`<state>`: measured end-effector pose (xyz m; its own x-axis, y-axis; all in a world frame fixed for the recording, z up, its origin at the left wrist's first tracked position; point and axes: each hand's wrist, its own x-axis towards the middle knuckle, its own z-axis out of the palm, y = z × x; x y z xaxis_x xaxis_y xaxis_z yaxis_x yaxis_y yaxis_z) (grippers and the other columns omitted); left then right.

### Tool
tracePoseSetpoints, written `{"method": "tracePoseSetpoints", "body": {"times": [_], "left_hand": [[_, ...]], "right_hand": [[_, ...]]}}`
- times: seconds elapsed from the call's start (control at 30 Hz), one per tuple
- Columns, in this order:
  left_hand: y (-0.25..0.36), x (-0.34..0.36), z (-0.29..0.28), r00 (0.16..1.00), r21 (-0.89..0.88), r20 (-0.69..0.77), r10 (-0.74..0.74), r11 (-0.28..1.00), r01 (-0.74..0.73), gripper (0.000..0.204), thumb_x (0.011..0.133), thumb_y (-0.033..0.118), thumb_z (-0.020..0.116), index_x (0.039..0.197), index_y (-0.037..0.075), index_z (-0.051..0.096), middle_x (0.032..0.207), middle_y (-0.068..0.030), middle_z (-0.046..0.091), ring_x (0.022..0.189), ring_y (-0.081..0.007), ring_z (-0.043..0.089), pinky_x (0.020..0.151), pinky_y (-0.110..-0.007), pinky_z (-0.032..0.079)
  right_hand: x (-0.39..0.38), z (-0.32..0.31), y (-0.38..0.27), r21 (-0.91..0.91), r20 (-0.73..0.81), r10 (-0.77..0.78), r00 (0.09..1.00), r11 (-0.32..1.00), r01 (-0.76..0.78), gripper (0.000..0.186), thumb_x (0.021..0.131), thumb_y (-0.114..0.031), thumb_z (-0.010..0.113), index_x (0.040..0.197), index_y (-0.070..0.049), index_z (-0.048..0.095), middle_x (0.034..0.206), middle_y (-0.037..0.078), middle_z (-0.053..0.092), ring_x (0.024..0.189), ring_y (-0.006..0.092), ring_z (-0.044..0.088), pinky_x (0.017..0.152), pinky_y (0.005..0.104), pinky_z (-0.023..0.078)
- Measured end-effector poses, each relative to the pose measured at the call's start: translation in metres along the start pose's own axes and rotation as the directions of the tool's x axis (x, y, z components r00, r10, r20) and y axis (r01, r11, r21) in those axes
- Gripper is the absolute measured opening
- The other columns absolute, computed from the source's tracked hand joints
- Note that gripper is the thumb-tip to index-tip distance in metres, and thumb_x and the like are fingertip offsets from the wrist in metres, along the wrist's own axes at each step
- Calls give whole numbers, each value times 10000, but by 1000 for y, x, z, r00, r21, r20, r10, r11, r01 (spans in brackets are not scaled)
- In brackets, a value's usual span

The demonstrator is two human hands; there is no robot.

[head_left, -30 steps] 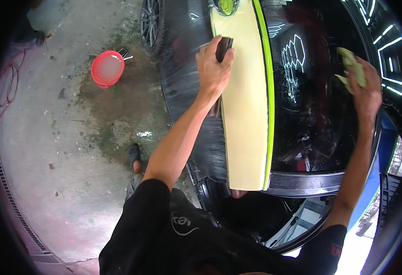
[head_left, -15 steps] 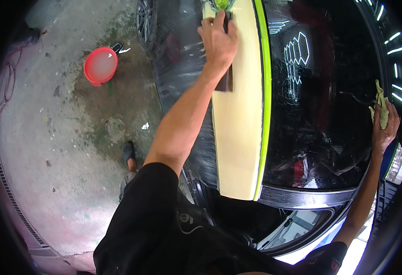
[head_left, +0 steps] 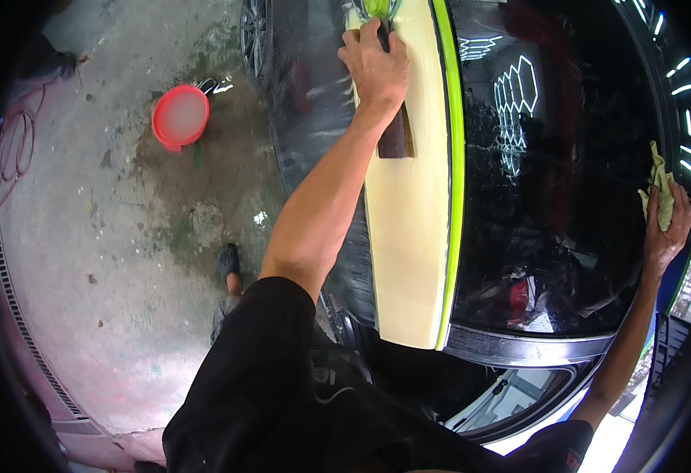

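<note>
My left hand (head_left: 378, 75) is closed over a long dark-brown sanding block (head_left: 393, 138), pressed flat on a cream, filler-coated car body panel (head_left: 408, 252). The fingers reach toward the block's far end; its near end sticks out below my wrist. A bright green strip (head_left: 456, 197) runs along the panel's right edge, and a green patch (head_left: 377, 8) shows at the far end. Over on the right, my right hand (head_left: 668, 229) grips a crumpled yellow-green cloth (head_left: 659, 193) at the far side of the dark car glass (head_left: 550, 205).
A red bucket (head_left: 180, 117) of cloudy water stands on the wet concrete floor (head_left: 124, 260) at left. A car wheel (head_left: 254, 35) is at the top. An open car door (head_left: 511, 398) lies near my body. A hose (head_left: 20, 150) is coiled at the far left.
The whole view has shifted slightly. The sanding block's near end sits at a slightly different angle under my left hand. My right hand still holds the cloth in about the same place.
</note>
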<state>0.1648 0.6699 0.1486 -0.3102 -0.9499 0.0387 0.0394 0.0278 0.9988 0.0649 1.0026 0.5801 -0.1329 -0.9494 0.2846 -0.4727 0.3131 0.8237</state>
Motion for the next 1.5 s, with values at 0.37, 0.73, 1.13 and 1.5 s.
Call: {"method": "tracePoseSetpoints", "body": {"times": [0.37,0.73,1.13,1.5], "left_hand": [[2,2,-6,998,52,49,-29,998,27,461,967,210,644,1369,-5,579,1303,-259,493,1178,-454,469,1027,-543,448],[3,-1,-9,999,82,48,-16,997,12,454,965,220,652,1358,1,587,1283,-256,514,1159,-461,488,1023,-559,433],[3,-3,-1,999,74,18,34,997,-36,445,976,203,635,1368,-4,602,1270,-268,509,1129,-450,483,998,-550,433],[5,-9,2,1000,58,14,22,998,-23,443,970,174,644,1373,-5,600,1270,-282,503,1142,-467,477,1005,-555,431]], "right_hand": [[-1,2,-2,36,10,26,1000,999,-26,401,883,-146,838,1258,-77,714,1263,112,705,1184,295,657,1016,421,525],[1,0,-2,9,51,64,997,998,-65,407,877,-161,842,1263,-112,724,1252,89,711,1167,280,670,1009,413,526],[1,-1,-4,28,26,39,999,999,-40,392,882,-155,838,1252,-91,725,1235,96,718,1187,281,665,1019,424,521],[-2,-2,-2,8,45,62,997,998,-62,387,896,-163,827,1257,-75,719,1260,114,707,1186,302,660,1025,426,515]]}}
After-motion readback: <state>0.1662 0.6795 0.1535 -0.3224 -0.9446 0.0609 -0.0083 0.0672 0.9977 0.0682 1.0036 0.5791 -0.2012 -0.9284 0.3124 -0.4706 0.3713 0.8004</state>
